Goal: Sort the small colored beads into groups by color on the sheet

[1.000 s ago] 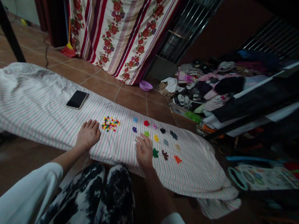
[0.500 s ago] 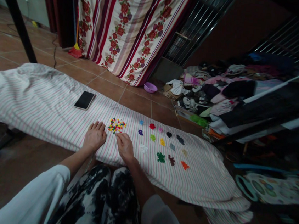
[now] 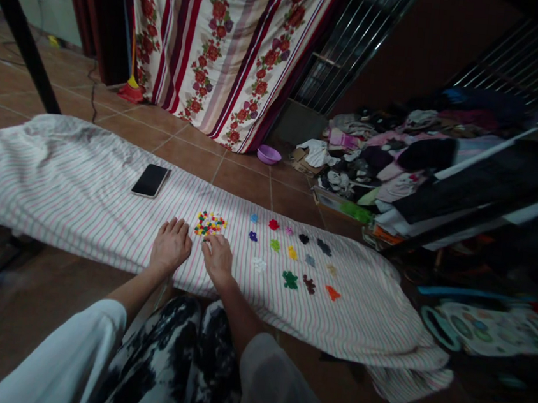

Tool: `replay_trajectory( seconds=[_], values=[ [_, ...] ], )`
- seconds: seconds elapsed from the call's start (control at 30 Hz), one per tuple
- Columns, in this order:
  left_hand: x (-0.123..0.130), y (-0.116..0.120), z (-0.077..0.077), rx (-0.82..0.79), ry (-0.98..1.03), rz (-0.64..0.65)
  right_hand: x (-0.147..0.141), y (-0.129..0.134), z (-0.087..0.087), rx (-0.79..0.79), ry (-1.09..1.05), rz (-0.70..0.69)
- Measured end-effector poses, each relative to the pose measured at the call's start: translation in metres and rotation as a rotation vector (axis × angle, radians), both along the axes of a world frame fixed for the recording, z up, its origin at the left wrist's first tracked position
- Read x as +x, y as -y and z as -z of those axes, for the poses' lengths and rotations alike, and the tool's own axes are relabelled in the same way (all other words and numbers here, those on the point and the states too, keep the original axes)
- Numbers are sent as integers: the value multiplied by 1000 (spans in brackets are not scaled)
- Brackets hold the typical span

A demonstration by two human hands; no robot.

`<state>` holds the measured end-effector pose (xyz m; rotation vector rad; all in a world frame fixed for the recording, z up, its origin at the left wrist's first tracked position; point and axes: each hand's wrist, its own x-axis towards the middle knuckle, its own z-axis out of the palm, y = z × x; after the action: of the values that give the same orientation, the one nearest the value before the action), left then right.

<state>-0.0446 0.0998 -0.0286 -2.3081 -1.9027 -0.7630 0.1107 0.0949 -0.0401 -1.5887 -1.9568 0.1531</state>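
A mixed pile of small bead-like pieces (image 3: 210, 224) in red, yellow, green and white lies on the striped cloth (image 3: 184, 186). My left hand (image 3: 171, 244) rests flat on the cloth to the left of the pile, fingers stretched out. At the pile's near edge is my right hand (image 3: 218, 260), its fingers bent down and drawn together; a dark speck shows by the fingertips, but what they hold is too small to make out. Right of it lie single-colour heaps, among them white pieces (image 3: 259, 264), dark green pieces (image 3: 290, 279), red pieces (image 3: 273, 224) and orange pieces (image 3: 332, 293).
A phone (image 3: 151, 180) lies on the cloth at the left. Beyond the cloth, a purple basin (image 3: 269, 155) stands on the tiled floor before a floral curtain (image 3: 208, 47). Clothes (image 3: 390, 150) are heaped at the right, near a dark slanting pole.
My right hand has shifted slightly left and its fingers now reach forward to the pile's near edge. My left hand stays in place. The view has moved a little.
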Motion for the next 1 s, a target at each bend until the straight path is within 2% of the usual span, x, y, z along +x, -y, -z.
replay_trajectory(
  seconds=[0.23,0.47,0.8,1.0],
  values=[
    [-1,1,-1,-14,14,13,-7,-1,-1,-14,12,91],
    [-1,0,1,18,-18,8,-5,4,2,30,-14,71],
    [-2,0,2,19,-20,9,4,7,9,14,-134,52],
    [-3,1,0,9,-43,22,17,17,3,4,-159,44]
  ],
)
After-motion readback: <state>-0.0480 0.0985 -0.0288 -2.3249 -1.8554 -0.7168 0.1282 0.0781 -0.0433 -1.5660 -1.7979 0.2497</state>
